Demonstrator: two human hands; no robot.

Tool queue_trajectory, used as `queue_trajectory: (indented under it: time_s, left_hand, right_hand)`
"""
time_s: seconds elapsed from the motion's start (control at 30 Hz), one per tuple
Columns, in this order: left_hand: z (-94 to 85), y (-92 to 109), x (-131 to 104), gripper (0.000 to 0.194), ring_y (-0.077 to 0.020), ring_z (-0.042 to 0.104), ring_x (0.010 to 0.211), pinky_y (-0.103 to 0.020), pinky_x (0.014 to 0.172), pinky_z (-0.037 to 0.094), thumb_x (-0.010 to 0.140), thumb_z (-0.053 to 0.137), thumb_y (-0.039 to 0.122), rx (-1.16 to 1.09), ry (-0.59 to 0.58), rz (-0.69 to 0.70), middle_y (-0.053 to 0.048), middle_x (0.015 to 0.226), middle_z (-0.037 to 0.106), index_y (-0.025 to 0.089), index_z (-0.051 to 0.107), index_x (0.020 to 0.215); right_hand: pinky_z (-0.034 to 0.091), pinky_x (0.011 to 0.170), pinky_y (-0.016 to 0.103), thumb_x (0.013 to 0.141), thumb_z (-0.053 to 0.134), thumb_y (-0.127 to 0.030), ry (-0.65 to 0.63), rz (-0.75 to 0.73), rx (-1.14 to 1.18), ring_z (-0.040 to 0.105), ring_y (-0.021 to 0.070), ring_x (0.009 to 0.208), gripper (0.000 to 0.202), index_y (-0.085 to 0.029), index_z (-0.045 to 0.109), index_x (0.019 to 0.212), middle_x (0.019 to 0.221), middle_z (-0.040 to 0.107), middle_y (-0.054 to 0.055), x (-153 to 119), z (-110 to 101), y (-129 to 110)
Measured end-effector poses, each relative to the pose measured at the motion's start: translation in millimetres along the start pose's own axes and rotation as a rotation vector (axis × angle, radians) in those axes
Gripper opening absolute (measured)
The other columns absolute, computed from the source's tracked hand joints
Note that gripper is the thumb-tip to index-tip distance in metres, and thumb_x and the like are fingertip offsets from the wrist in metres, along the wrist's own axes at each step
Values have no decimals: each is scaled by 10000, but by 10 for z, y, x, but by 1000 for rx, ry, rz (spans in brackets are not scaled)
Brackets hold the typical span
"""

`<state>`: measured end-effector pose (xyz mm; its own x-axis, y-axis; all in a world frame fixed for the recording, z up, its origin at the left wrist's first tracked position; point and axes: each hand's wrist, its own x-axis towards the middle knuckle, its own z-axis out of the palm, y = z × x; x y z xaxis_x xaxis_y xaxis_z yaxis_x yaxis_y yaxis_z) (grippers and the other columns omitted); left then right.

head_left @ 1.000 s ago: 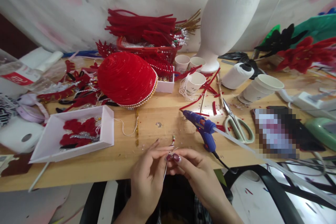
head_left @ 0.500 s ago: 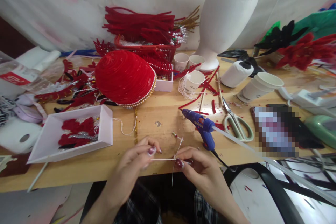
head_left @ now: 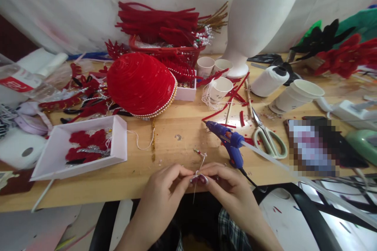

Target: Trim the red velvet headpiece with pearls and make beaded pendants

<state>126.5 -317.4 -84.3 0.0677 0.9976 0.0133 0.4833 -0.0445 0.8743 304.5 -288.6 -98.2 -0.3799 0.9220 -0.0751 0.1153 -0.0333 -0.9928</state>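
My left hand [head_left: 169, 188] and my right hand [head_left: 225, 186] meet at the table's front edge, fingertips touching. Both are closed in a pinch on a thin white thread [head_left: 202, 160]. A small loop of it shows between the fingertips, and a loose end hangs below them. From the fingers the thread runs up to a short beaded piece [head_left: 198, 151] lying on the wood, with small red and green beads. How the thread is wound inside the fingers is hidden.
A blue glue gun [head_left: 225, 137] and scissors [head_left: 268, 135] lie to the right, near paper cups [head_left: 220, 86] and a thread spool [head_left: 268, 81]. At left stand a white box [head_left: 119, 141] of red pieces and a red, pearl-edged cap [head_left: 141, 84]. A white foam head [head_left: 262, 11] stands behind.
My left hand has moved right, from holding the thread stretched out to the left, to meet my right hand. The straight stretch of thread is now a small loop.
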Motion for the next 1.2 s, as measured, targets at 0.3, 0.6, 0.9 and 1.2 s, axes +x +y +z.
queue_trajectory:
  time_s: [0.3, 0.6, 0.9, 1.2]
  left_hand:
    - [225, -50, -36, 226, -179, 676, 759, -297, 663, 554, 1012, 385, 358, -174, 188, -210, -26, 827, 674, 236, 546, 912]
    - [315, -116, 90, 79, -132, 667, 627, -218, 569, 535, 979, 449, 197, 122, 578, 46, -3, 770, 663, 217, 524, 993]
    - [307, -146, 25, 114, -118, 696, 558, -190, 535, 537, 944, 524, 147, 183, 560, 202, 6, 761, 725, 216, 577, 1019]
    - [174, 21, 54, 125, -113, 649, 667, -197, 629, 513, 907, 550, 86, 244, 474, 330, 5, 780, 673, 205, 573, 939]
  right_hand:
    - [556, 793, 279, 928, 655, -197, 71, -136, -66, 711, 186, 879, 162, -289, 777, 982, 945, 764, 26, 33, 87, 17]
    - [573, 827, 301, 922, 652, -206, 117, -123, -42, 721, 204, 915, 133, -261, 761, 976, 978, 774, 49, -12, 200, 36]
    - [591, 701, 275, 856, 745, -473, -33, 252, 619, 672, 139, 674, 271, -219, 706, 941, 784, 693, 3, 69, 273, 13]
    - [491, 654, 215, 870, 733, -459, 15, 217, 556, 536, 105, 668, 306, -185, 612, 806, 737, 572, -26, 116, 314, -1]
